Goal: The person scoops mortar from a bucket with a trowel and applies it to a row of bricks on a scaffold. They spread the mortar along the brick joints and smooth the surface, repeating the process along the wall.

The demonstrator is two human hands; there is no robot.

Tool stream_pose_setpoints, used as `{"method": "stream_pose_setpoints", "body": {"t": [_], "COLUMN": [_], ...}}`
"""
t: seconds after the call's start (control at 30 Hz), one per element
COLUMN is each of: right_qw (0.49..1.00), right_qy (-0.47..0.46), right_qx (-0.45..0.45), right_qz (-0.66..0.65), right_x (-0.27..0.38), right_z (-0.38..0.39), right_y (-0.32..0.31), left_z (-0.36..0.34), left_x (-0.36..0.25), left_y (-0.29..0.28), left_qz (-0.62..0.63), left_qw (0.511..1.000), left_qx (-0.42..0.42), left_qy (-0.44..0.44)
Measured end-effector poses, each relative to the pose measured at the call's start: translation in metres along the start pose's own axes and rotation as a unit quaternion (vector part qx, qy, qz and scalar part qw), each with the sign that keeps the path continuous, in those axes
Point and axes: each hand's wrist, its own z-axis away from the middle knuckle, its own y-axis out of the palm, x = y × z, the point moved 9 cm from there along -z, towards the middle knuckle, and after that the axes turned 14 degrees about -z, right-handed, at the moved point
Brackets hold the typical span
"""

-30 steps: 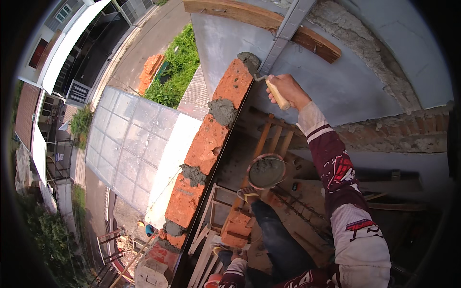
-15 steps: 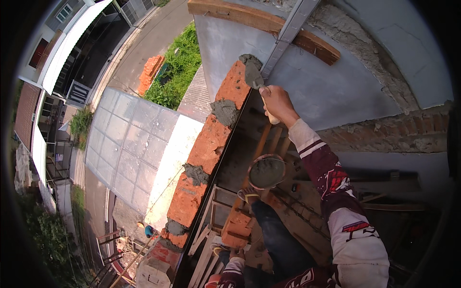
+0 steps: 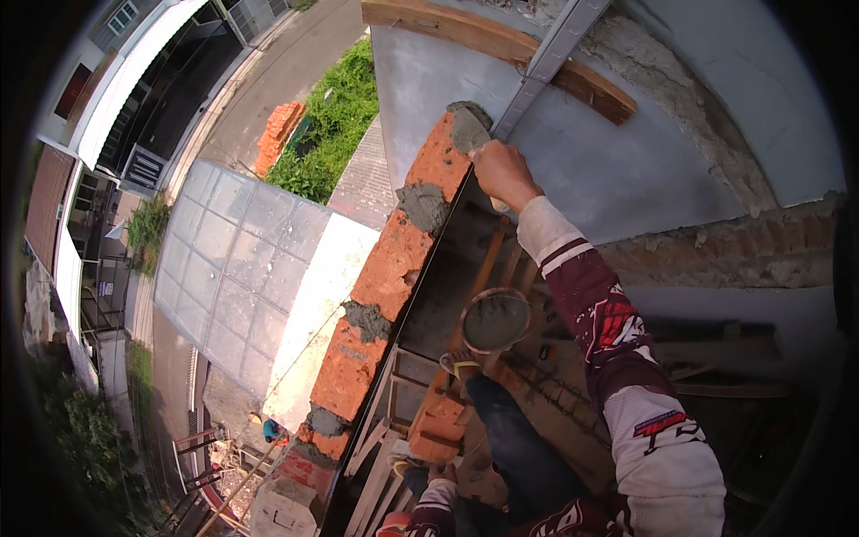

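Observation:
My right hand [image 3: 504,174] is closed round the wooden handle of a trowel [image 3: 468,132]. Its mortar-coated blade lies against grey mortar [image 3: 476,111] at the far end of a row of orange bricks [image 3: 390,261]. More mortar lumps [image 3: 423,206] fill the joints between these bricks, which run along the wall top. Low in the view, my left hand [image 3: 442,473] is closed against the near edge of an orange brick [image 3: 435,447] beside other bricks; its fingers are partly hidden.
A bucket of mortar [image 3: 496,320] stands below, near my foot. An upright metal post [image 3: 541,67] and a timber beam [image 3: 447,29] border the far end. Left of the bricks, the wall drops to a translucent roof [image 3: 237,268] and a street. A person [image 3: 271,430] is far below.
My right hand has moved slightly left and nearer the brick row, the trowel blade turning flatter against the end mortar. My left hand stays by the brick.

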Motion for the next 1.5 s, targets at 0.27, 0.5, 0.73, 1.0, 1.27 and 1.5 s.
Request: {"method": "stream_pose_setpoints", "body": {"t": [0.27, 0.5, 0.73, 1.0, 1.27, 1.5], "right_qw": [0.999, 0.981, 0.88, 0.799, 0.863, 0.885], "right_qy": [-0.003, -0.025, 0.025, 0.078, 0.144, 0.044], "right_qx": [-0.051, -0.046, -0.063, -0.114, -0.12, -0.051], "right_qz": [-0.008, -0.188, -0.469, -0.585, -0.469, -0.462], "right_x": [-0.003, -0.043, -0.05, -0.026, 0.001, -0.003], "right_z": [-0.009, 0.053, 0.058, -0.005, -0.012, 0.009], "right_y": [0.005, 0.028, 0.045, 0.082, 0.084, 0.092], "left_z": [-0.014, 0.007, 0.022, 0.011, 0.032, 0.012], "left_x": [0.004, 0.004, 0.006, 0.016, -0.007, 0.007], "left_y": [0.012, -0.004, -0.015, 0.002, -0.008, 0.014], "left_qz": [0.049, 0.003, -0.018, -0.019, -0.001, 0.019], "left_qw": [0.997, 1.0, 1.0, 1.0, 1.0, 0.996], "left_qx": [-0.031, -0.005, -0.014, 0.01, 0.029, 0.016], "left_qy": [0.047, 0.017, -0.006, 0.005, -0.001, 0.083]}}
